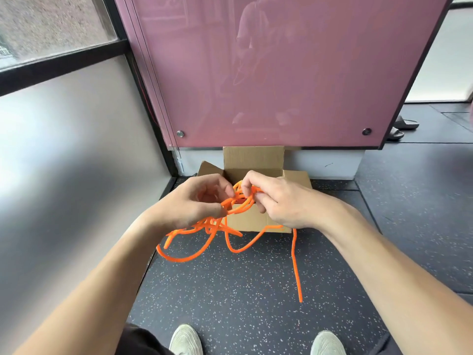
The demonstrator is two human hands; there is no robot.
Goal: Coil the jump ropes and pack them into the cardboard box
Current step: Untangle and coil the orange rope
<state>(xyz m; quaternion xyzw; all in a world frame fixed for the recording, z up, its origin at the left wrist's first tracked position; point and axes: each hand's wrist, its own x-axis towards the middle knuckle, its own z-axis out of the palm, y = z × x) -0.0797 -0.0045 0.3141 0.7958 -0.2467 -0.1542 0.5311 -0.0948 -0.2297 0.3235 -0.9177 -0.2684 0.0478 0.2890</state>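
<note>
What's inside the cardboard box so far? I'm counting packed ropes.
Not settled: the cardboard box is open, but both hands, left hand and right hand, and the orange rope cover nearly all its inside.

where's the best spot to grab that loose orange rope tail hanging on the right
Judging by its pose, pinch the orange rope tail high up, just below the right hand, coming from the right. There it hangs straight and free of the tangled loops; the left hand holds the bundle.
</note>
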